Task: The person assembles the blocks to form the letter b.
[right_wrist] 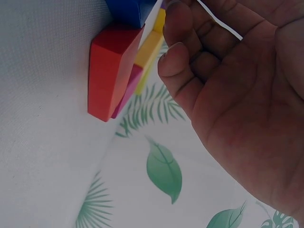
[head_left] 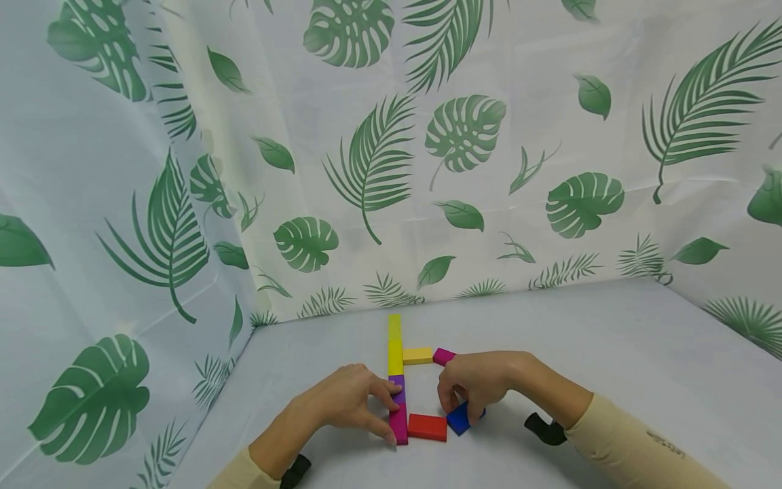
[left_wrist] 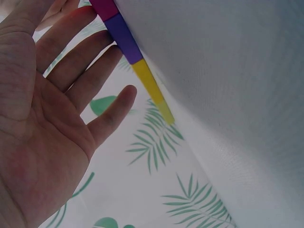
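A straight row runs away from me: a magenta block (head_left: 398, 426), a purple block (head_left: 399, 394) and yellow blocks (head_left: 396, 356). My left hand (head_left: 351, 401) lies along the row's left side, its fingers extended and fingertips touching the magenta and purple blocks. My right hand (head_left: 479, 380) pinches a blue block (head_left: 459, 418) between thumb and fingers. The blue block sits at an angle, close to the right end of a red block (head_left: 427, 426). In the right wrist view another red block (right_wrist: 109, 71) stands beside the blue one; my right hand hides it in the head view.
A pale yellow block (head_left: 418, 356) juts right from the row, with a second magenta block (head_left: 442, 356) past its end. Leaf-printed cloth (head_left: 464, 258) walls the white table (head_left: 586, 339) at the back and sides. Dark wrist-worn devices (head_left: 545, 429) hang below both wrists.
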Demonstrator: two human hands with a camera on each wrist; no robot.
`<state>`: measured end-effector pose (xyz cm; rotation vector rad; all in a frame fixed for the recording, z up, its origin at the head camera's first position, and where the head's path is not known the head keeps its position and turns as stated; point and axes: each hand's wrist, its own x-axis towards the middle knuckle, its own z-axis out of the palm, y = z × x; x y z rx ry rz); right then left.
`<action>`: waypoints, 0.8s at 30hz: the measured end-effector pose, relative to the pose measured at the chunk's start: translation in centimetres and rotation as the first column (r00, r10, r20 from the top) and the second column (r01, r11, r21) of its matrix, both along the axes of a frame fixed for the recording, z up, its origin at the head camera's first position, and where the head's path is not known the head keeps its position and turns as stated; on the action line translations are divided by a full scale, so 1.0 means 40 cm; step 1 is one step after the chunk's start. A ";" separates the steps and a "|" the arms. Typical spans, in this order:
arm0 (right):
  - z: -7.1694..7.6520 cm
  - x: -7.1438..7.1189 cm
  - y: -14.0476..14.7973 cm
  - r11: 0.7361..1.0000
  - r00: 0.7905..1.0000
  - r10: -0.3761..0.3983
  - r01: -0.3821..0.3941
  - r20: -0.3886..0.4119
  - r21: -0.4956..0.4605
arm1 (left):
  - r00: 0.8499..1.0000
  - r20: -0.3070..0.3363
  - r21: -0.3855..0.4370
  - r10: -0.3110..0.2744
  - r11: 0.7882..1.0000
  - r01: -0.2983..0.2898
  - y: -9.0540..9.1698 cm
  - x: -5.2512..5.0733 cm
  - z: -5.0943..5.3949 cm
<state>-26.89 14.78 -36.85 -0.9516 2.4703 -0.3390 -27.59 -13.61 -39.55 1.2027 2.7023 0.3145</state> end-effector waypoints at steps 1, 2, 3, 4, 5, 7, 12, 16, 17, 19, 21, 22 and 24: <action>0.000 0.000 0.000 1.000 1.000 -0.002 0.002 0.001 0.001 | 1.000 0.000 0.000 0.000 1.000 0.000 0.000 0.000 0.000; 0.000 0.000 0.000 1.000 1.000 -0.003 0.003 0.001 0.002 | 1.000 0.000 0.000 0.001 1.000 -0.001 0.000 0.000 0.000; 0.000 0.000 0.000 1.000 1.000 -0.004 0.004 0.001 0.002 | 1.000 0.001 0.001 0.001 1.000 -0.001 0.001 0.000 0.000; -0.001 0.000 0.001 1.000 1.000 -0.003 0.003 0.001 0.003 | 1.000 0.002 0.001 0.002 1.000 -0.002 0.001 0.000 0.000; -0.001 0.000 0.001 1.000 1.000 -0.003 0.003 0.002 0.003 | 1.000 0.004 0.000 0.004 1.000 -0.004 0.001 0.000 0.000; -0.002 -0.003 0.004 1.000 1.000 0.001 -0.001 0.007 -0.005 | 1.000 0.009 -0.002 0.007 1.000 -0.007 0.002 0.001 0.001; 0.004 -0.018 0.021 0.993 1.000 0.000 -0.001 -0.006 -0.114 | 1.000 0.010 -0.003 0.008 1.000 -0.008 0.003 0.002 0.002; 0.018 -0.031 0.039 0.970 0.997 -0.005 -0.013 -0.073 -0.241 | 1.000 0.004 -0.007 0.004 1.000 -0.004 0.004 0.003 0.003; 0.022 -0.033 0.043 0.966 0.995 -0.002 -0.023 -0.097 -0.259 | 1.000 0.004 -0.008 0.003 1.000 -0.003 0.004 0.003 0.003; 0.030 -0.036 0.051 0.956 0.992 0.001 -0.037 -0.125 -0.290 | 1.000 0.006 -0.008 0.004 1.000 -0.003 0.004 0.002 0.002; 0.035 -0.039 0.059 0.951 0.989 -0.002 -0.044 -0.146 -0.307 | 1.000 0.006 -0.009 0.006 1.000 -0.006 0.004 0.002 0.001; 0.038 -0.040 0.063 0.947 0.988 0.000 -0.050 -0.156 -0.317 | 1.000 0.007 -0.010 0.007 1.000 -0.007 0.003 0.001 0.001; 0.040 -0.044 0.071 0.942 0.986 -0.016 -0.041 -0.168 -0.332 | 1.000 0.006 -0.018 0.010 1.000 -0.010 0.002 0.001 0.002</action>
